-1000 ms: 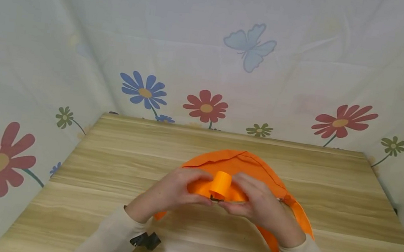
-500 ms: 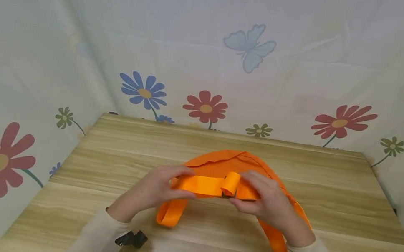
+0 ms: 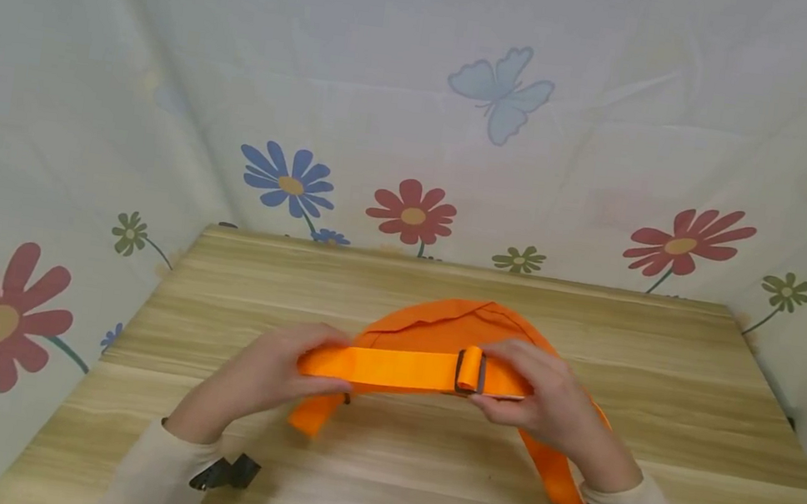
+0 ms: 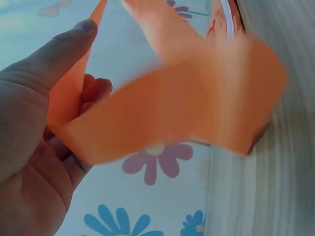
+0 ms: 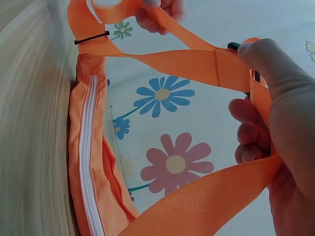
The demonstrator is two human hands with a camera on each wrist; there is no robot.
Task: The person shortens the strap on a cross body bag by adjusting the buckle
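An orange fabric bag lies on the table, its white zipper showing in the right wrist view. Above the bag's near side, its orange webbing strap is stretched between both hands. My left hand holds the strap's left bend between thumb and fingers. With thumb and fingers, my right hand grips the strap just right of a black slider buckle. A small loop of strap stands up through that buckle. Another black strap ring sits near the bag's end.
The wood-grain table extends around the bag. White curtain walls printed with flowers and a butterfly stand behind and at the sides. Black wrist cameras hang below both wrists.
My left hand has moved left along the strap, and the stretch between the hands has lengthened and straightened. The loop at the buckle has shrunk. My right hand has shifted slightly right.
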